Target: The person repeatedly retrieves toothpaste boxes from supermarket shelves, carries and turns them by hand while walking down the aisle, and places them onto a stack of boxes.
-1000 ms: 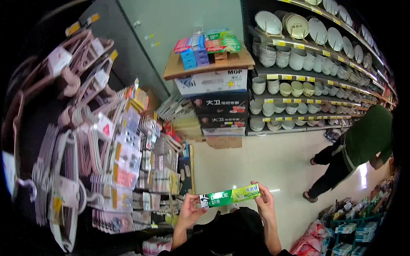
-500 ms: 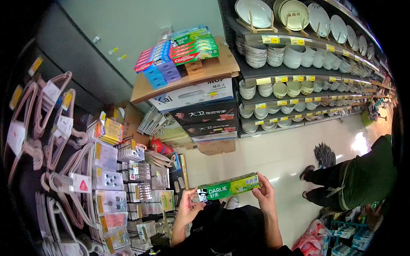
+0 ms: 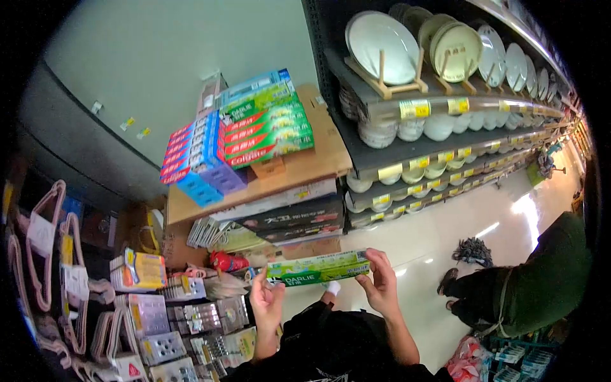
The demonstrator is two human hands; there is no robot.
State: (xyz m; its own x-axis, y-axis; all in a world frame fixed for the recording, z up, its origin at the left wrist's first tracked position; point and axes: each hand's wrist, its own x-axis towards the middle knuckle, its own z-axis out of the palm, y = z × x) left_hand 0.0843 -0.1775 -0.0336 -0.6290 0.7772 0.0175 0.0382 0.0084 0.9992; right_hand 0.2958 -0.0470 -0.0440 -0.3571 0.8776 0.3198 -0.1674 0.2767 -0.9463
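Observation:
A green Darlie toothpaste box (image 3: 318,267) is held level between both hands, in front of the dark clothing at the bottom centre. My left hand (image 3: 267,302) grips its left end, and my right hand (image 3: 380,286) pinches the right end. The top side and the front with the lettering both show. Beyond it, Colgate boxes (image 3: 270,137) in red and green, blue and purple boxes (image 3: 207,159) and another Darlie box (image 3: 258,102) are stacked on a cardboard surface (image 3: 328,153).
Shelves of bowls and plates (image 3: 382,48) stand at the right. Hangers (image 3: 44,242) and packaged goods (image 3: 149,315) fill the left. A person in a dark green top (image 3: 541,280) bends at the right, near a grey mop head (image 3: 473,252) on the floor (image 3: 414,280).
The view has moved closer to the stacked toothpaste boxes. The held box has tipped so more of its top side shows, and it has risen slightly. The other person now appears lower and more bent.

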